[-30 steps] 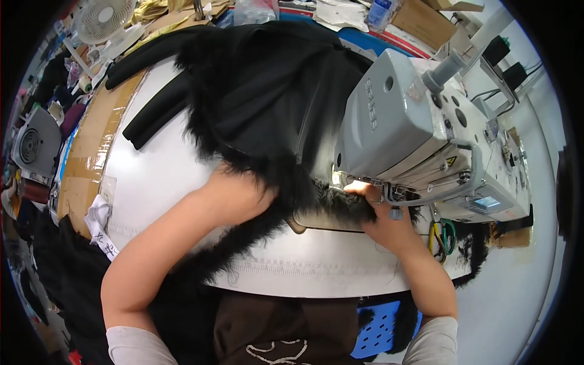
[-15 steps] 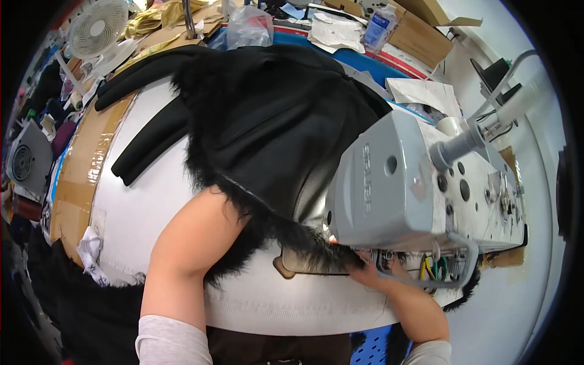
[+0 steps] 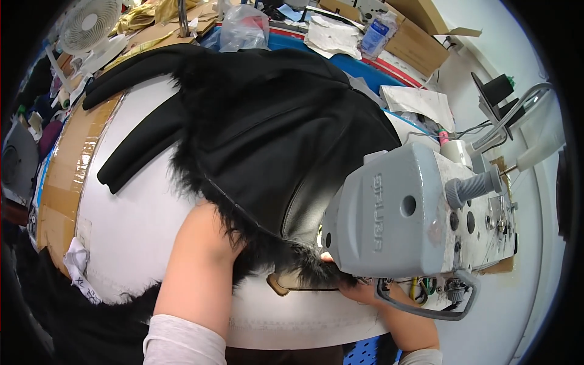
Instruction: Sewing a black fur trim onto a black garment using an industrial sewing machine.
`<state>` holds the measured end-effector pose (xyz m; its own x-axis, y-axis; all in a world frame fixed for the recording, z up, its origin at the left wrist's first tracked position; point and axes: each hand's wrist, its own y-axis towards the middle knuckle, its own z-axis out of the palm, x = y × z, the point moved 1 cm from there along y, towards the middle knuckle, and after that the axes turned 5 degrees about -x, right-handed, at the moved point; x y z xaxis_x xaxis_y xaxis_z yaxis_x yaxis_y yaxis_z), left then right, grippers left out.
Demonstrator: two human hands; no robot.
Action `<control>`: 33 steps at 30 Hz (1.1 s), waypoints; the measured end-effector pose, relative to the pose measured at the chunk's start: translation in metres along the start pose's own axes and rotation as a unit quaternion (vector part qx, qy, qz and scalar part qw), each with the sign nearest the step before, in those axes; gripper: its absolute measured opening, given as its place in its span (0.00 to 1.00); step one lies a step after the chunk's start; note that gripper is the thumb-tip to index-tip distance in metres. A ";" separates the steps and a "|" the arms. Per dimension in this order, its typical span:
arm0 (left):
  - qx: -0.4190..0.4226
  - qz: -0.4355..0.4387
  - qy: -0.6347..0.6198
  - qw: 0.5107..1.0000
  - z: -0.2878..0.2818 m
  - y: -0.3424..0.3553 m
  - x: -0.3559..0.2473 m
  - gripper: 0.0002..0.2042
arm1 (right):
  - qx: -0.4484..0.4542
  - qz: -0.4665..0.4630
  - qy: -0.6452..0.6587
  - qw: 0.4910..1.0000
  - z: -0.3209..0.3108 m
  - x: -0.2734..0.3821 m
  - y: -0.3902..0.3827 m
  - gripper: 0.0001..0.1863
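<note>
A black jacket [image 3: 261, 146] with shaggy fur trim lies spread over the white sewing table, its two sleeves stretching to the far left. My left forearm [image 3: 194, 267] reaches under the fur edge, which hides most of that hand. A bit of fingertip shows beside the grey sewing machine head [image 3: 389, 213], but whose hand it belongs to I cannot tell. At the near side of the machine, my right hand [image 3: 360, 293] is against the black fur [image 3: 310, 263] beneath the machine head. Its fingers are partly covered by the fur and the machine.
A bent metal guard [image 3: 426, 312] sticks out below the machine. More black fur [image 3: 79, 310] hangs at the near left, by a white ribbon [image 3: 76, 261]. Beyond the jacket are a fan [image 3: 88, 27], a plastic bag [image 3: 244, 27] and a cardboard box [image 3: 417, 45].
The whole view has shifted, so the machine head appears larger and lower. Within it, my left forearm appears farther right and my right hand slightly farther left along the fur edge.
</note>
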<state>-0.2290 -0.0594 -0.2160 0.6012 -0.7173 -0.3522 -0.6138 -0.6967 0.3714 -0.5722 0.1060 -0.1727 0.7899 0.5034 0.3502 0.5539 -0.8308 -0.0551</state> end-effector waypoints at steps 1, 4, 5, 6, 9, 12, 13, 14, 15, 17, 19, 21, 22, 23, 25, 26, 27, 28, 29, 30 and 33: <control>0.003 -0.004 0.005 1.000 -0.002 -0.003 0.001 0.12 | -0.012 -0.003 0.014 1.000 0.000 0.005 0.003 0.25; 0.015 -0.013 0.020 1.000 -0.009 -0.015 0.001 0.12 | -0.048 -0.008 0.061 0.997 -0.010 0.008 0.004 0.26; 0.022 -0.017 0.025 0.999 -0.011 -0.020 0.001 0.12 | -0.060 -0.009 0.078 0.995 -0.009 0.013 0.005 0.26; 0.028 -0.020 0.029 0.999 -0.014 -0.025 0.001 0.12 | -0.061 -0.008 0.084 0.995 -0.003 0.012 0.003 0.26; 0.040 -0.027 0.042 0.998 -0.021 -0.035 0.003 0.12 | -0.095 -0.051 -0.005 0.994 0.011 0.002 0.000 0.24; 0.044 -0.037 0.051 0.997 -0.026 -0.047 0.003 0.12 | -0.063 -0.040 0.005 0.997 0.028 -0.016 -0.008 0.21; 0.043 -0.035 0.052 0.997 -0.026 -0.045 0.003 0.12 | -0.040 -0.046 -0.023 0.998 0.052 -0.040 -0.021 0.20; 0.044 -0.038 0.055 0.997 -0.028 -0.048 0.002 0.11 | -0.015 -0.055 -0.047 0.997 0.063 -0.049 -0.024 0.20; 0.045 -0.041 0.058 0.996 -0.028 -0.050 0.002 0.11 | -0.015 -0.055 -0.047 0.997 0.068 -0.051 -0.028 0.20; 0.049 -0.044 0.060 0.996 -0.029 -0.054 0.002 0.11 | -0.033 -0.057 -0.075 0.995 0.068 -0.046 -0.031 0.21; 0.060 -0.045 0.060 0.995 -0.029 -0.059 -0.002 0.11 | -0.050 -0.053 -0.098 0.992 0.063 -0.038 -0.033 0.21; 0.076 -0.044 0.062 0.994 -0.030 -0.065 -0.011 0.11 | -0.069 -0.046 -0.117 0.990 0.054 -0.028 -0.034 0.22; 0.086 -0.042 0.063 0.993 -0.030 -0.068 -0.017 0.11 | -0.079 -0.041 -0.125 0.988 0.047 -0.023 -0.032 0.23; 0.096 -0.041 0.065 0.992 -0.037 -0.068 -0.023 0.11 | -0.089 -0.037 -0.133 0.986 0.035 -0.015 -0.028 0.23; 0.115 -0.034 0.078 0.990 -0.045 -0.069 -0.032 0.11 | -0.155 -0.064 -0.156 0.974 -0.002 0.021 0.001 0.23; 0.129 -0.039 0.091 0.987 -0.051 -0.079 -0.037 0.11 | -0.199 -0.077 -0.148 0.966 0.004 0.024 0.005 0.22; 0.135 -0.026 0.091 0.986 -0.053 -0.075 -0.043 0.11 | -0.128 -0.046 -0.151 0.979 0.037 -0.004 -0.017 0.21; 0.144 -0.024 0.097 0.984 -0.057 -0.074 -0.048 0.11 | -0.128 -0.057 -0.106 0.984 0.034 -0.003 -0.012 0.26; 0.148 -0.017 0.108 0.983 -0.067 -0.067 -0.064 0.11 | -0.135 -0.067 -0.067 0.986 0.026 0.002 -0.007 0.31; 0.151 -0.008 0.115 0.982 -0.085 -0.068 -0.086 0.11 | -0.087 -0.019 -0.096 0.991 0.024 0.006 -0.005 0.27; 0.099 -0.095 0.103 0.985 -0.114 -0.053 -0.162 0.06 | -0.145 -0.061 -0.188 0.969 -0.006 0.032 -0.005 0.25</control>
<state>-0.2356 0.0946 -0.0810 0.7937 -0.5708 -0.2101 -0.5551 -0.8210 0.1335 -0.5515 0.1250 -0.1551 0.7933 0.6081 -0.0311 0.5952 -0.7636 0.2503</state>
